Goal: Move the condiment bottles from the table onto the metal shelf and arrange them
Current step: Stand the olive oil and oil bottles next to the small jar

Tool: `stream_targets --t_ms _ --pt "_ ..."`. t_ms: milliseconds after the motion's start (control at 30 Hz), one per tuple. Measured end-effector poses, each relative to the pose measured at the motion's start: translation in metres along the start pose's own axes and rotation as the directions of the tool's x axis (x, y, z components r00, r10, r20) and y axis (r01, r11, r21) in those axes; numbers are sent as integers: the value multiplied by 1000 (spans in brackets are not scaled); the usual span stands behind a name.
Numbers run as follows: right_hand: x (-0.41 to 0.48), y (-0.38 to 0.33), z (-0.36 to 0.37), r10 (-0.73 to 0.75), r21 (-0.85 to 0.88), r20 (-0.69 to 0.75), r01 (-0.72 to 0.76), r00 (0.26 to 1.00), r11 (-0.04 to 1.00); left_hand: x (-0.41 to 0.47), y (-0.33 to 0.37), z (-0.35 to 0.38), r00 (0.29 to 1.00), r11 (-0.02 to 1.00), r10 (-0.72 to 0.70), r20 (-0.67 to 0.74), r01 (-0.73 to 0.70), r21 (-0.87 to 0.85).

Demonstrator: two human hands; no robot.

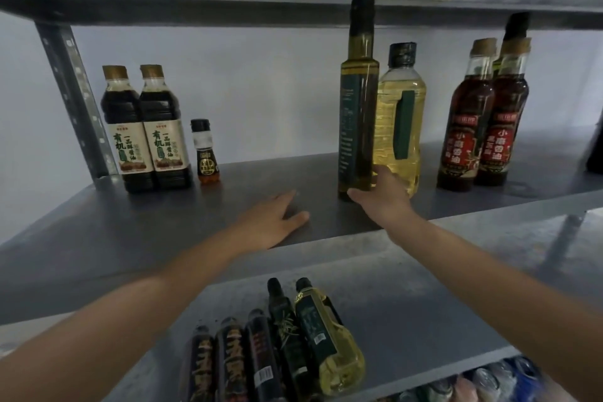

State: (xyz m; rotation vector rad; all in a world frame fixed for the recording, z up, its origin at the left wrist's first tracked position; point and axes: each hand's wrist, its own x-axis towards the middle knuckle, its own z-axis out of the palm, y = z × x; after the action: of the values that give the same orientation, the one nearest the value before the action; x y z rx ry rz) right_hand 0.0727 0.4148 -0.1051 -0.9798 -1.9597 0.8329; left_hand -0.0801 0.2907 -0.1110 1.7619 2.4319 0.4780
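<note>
While the left hand (277, 220) lies flat on the grey metal shelf (163, 225), the right hand (383, 202) grips the tall dark-green glass oil bottle (357, 101) standing there, low down. Held so low, it could tip into the yellow plastic oil bottle (399, 127) just beside it.

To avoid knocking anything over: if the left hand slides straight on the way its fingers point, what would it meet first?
Probably the tall oil bottle that the right hand holds: the left hand points at bare shelf just beside its base. Depth is unclear.
</note>
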Motion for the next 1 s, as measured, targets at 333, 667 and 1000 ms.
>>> stream_targets --t_ms 333,667,1000 --pt "24 28 -25 100 124 -347 -60 932 990 71 73 24 837 831 70 -542 -349 -433" --pt "64 43 -17 11 10 -194 -9 981 1000 99 63 17 905 753 9 -426 -286 -592" --pt "87 37 -1 -91 -5 -89 91 992 996 95 4 -11 964 611 -51 -261 -177 -772"
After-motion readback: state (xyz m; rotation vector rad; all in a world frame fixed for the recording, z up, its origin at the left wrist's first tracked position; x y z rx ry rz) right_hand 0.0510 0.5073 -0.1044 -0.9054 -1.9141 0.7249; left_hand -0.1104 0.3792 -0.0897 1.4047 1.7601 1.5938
